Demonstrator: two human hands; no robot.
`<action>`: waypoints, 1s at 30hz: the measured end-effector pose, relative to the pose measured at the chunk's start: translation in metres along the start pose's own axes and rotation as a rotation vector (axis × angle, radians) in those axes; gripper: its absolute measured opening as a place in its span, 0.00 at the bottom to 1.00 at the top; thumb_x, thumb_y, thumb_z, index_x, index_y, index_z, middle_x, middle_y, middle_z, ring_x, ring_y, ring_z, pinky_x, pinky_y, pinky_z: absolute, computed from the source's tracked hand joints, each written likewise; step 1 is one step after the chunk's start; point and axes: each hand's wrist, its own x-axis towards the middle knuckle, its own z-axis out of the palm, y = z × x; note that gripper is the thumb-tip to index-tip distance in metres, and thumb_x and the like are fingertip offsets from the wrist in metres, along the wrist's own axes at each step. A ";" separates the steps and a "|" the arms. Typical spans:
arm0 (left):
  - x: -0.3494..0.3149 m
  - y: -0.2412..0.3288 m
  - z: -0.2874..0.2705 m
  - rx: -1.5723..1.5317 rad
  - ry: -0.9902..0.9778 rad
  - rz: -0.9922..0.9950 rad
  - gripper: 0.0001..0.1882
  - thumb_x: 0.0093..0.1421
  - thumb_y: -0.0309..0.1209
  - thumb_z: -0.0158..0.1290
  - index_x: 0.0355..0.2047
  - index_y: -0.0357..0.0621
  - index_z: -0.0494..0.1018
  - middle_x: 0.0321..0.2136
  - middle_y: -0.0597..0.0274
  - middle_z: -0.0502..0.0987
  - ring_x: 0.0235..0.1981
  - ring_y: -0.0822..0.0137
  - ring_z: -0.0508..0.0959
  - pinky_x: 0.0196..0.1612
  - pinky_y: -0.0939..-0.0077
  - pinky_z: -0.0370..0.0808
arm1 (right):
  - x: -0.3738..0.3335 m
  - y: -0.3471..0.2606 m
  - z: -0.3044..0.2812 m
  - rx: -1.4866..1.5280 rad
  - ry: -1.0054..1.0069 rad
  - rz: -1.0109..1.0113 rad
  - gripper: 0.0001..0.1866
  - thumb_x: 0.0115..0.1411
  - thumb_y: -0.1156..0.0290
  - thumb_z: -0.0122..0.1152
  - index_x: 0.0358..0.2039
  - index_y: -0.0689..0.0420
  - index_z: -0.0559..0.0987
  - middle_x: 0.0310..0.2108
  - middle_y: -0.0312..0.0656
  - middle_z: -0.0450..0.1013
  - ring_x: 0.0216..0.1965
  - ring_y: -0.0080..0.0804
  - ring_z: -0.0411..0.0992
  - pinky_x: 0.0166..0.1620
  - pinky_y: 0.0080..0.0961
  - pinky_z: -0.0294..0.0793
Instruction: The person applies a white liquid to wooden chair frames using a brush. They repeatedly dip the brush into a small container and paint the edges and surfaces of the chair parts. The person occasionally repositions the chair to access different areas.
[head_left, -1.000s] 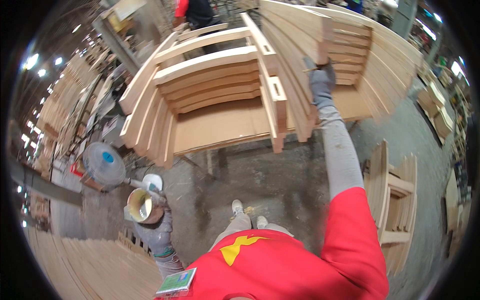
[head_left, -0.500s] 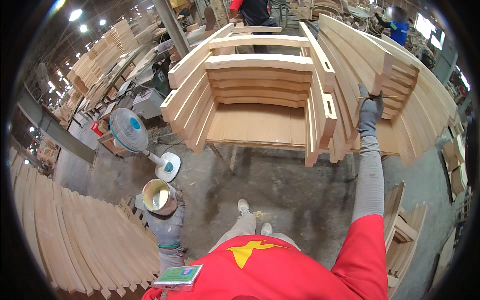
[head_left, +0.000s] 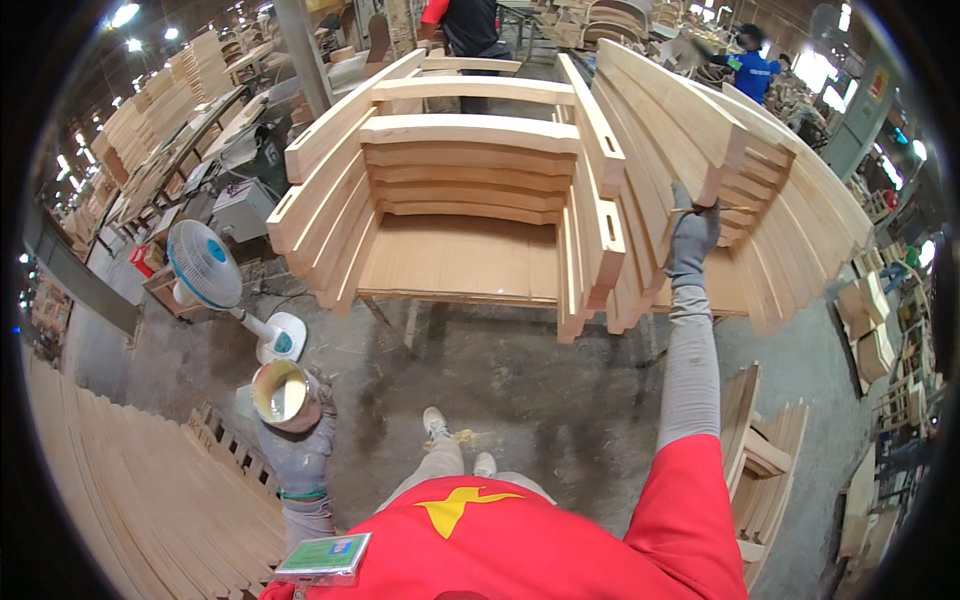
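Note:
My left hand [head_left: 300, 435], in a grey glove, is closed round a round, smeared can [head_left: 268, 412] with pale, creamy liquid [head_left: 288, 395] inside. Held out ahead, my gloved right hand [head_left: 692, 245] is closed on a thin brown stick [head_left: 735, 209], whose ends poke out on both sides; what its tip is like I cannot make out. That hand is right below the near end of a long wooden side rail [head_left: 690, 120] in the right-hand stack of frames. To its left, a stack of pale wooden frames [head_left: 470, 130] with curved crosspieces lies on a table [head_left: 455, 258].
A standing fan [head_left: 205, 262] is on the floor at the left. Rows of curved wooden pieces [head_left: 150, 470] fill the lower left; another wooden frame [head_left: 770, 460] stands at the lower right. Beyond the table are one person in dark clothes [head_left: 470, 25] and another in blue [head_left: 750, 70].
The whole scene has shifted left in the picture as my view turned right. Both hands keep their holds, the right one still beneath the rail's end.

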 end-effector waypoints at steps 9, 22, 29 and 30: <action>0.008 -0.006 0.001 -0.369 -0.106 -0.076 0.19 0.62 0.30 0.45 0.53 0.44 0.60 0.50 0.60 0.66 0.49 0.62 0.68 0.53 0.60 0.67 | 0.008 0.014 -0.004 -0.094 0.047 -0.014 0.22 0.46 0.53 0.70 0.31 0.56 0.75 0.21 0.41 0.72 0.23 0.33 0.68 0.30 0.29 0.68; 0.012 -0.013 0.004 -0.826 -0.062 -0.413 0.20 0.64 0.39 0.39 0.55 0.49 0.62 0.52 0.60 0.66 0.52 0.59 0.67 0.54 0.59 0.63 | 0.002 -0.005 -0.005 -0.122 0.006 0.032 0.21 0.46 0.55 0.71 0.30 0.56 0.73 0.19 0.39 0.70 0.22 0.34 0.66 0.29 0.31 0.67; 0.006 -0.028 -0.004 -0.376 -0.207 -0.096 0.19 0.63 0.37 0.42 0.54 0.49 0.62 0.51 0.62 0.66 0.50 0.61 0.67 0.53 0.57 0.65 | 0.005 -0.004 -0.004 -0.177 0.021 0.065 0.23 0.45 0.54 0.71 0.32 0.55 0.72 0.21 0.41 0.72 0.23 0.36 0.68 0.31 0.31 0.68; 0.008 -0.031 -0.003 -0.155 -0.183 0.013 0.19 0.63 0.37 0.42 0.54 0.49 0.62 0.51 0.62 0.66 0.50 0.61 0.67 0.52 0.57 0.65 | 0.008 -0.003 -0.008 -0.081 0.023 0.051 0.22 0.45 0.55 0.71 0.33 0.55 0.72 0.21 0.41 0.72 0.24 0.37 0.70 0.31 0.32 0.69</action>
